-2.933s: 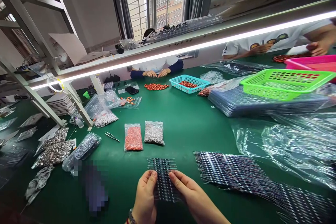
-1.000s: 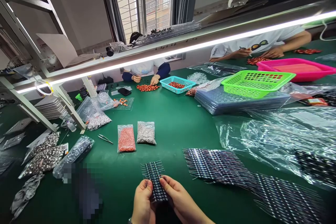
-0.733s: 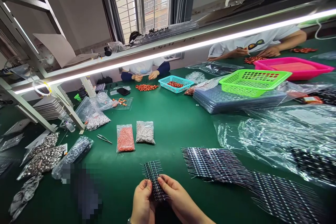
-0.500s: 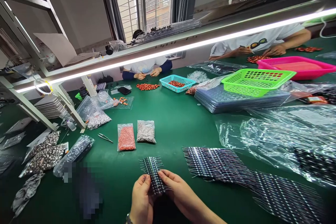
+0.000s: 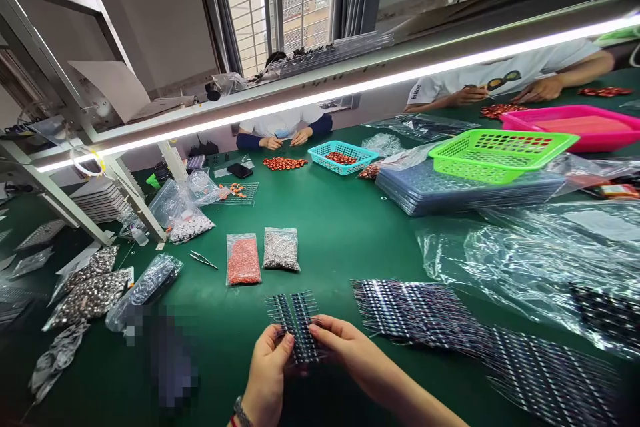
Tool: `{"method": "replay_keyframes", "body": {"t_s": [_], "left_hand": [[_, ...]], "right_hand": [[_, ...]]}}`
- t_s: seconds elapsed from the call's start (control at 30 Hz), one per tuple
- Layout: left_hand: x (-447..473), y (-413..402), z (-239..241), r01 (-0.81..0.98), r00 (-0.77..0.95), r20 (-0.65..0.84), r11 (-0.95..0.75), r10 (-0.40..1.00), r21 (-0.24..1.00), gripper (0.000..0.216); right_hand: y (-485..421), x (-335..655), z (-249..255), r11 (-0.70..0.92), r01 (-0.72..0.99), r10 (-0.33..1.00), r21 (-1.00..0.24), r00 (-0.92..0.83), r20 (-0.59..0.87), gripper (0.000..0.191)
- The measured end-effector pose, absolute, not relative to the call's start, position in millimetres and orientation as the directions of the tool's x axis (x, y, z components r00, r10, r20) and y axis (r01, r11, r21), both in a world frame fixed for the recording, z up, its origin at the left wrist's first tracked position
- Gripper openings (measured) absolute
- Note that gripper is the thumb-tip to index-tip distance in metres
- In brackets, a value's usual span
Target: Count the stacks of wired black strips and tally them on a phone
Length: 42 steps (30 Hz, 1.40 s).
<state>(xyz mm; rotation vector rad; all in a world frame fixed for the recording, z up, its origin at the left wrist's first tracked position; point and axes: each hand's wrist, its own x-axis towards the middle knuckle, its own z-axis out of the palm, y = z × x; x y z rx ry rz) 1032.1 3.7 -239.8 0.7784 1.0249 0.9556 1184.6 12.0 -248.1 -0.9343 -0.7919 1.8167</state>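
My left hand (image 5: 267, 363) pinches the left edge of a dark strip (image 5: 284, 312) with pale dots and thin wires sticking out at its side. Alongside it is a second such strip (image 5: 301, 310), gripped by my right hand (image 5: 343, 343) between thumb and fingers. A narrow gap shows between the two at the top; whether they join lower down I cannot tell. To the right, larger sheets of like dotted strips (image 5: 410, 310) lie on the green table (image 5: 330, 227). Beyond my hands are a bag of coral-coloured bits (image 5: 243, 259) and a bag of whitish bits (image 5: 281, 249).
Tweezers (image 5: 203, 259) and several filled plastic bags (image 5: 93, 293) lie at left. A green basket (image 5: 500, 157) rests on stacked clear trays (image 5: 465, 190), near a pink basket (image 5: 585, 127). Clear plastic sheeting (image 5: 525, 253) covers the right. Two co-workers sit across, one beside a turquoise basket (image 5: 343, 159).
The piece in my hands, which looked like one band, now shows as two strips with a gap at the top. My right hand has shifted slightly right and up. The whole view has shifted slightly.
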Motion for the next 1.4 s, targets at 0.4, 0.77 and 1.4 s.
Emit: {"method": "replay_keyframes", "body": {"t_s": [0.4,0.77,1.4], "left_hand": [[1030,3,-239,-0.254,0.215,-0.335,0.384,0.917,0.888,0.041],[1034,4,-235,-0.346,0.194,-0.351,0.399,0.916,0.849,0.048],[1036,0,-246,-0.503,0.202,-0.388,0.435,0.899,0.747,0.04]], "right_hand": [[11,1189,-244,-0.323,-0.309,0.925,-0.895,-0.305,-0.229,0.045],[8,1194,-250,-0.269,-0.432,0.917,-0.861,-0.389,-0.091,0.044],[4,1185,-253,-0.383,-0.523,0.898,-0.761,-0.405,-0.173,0.043]]}}
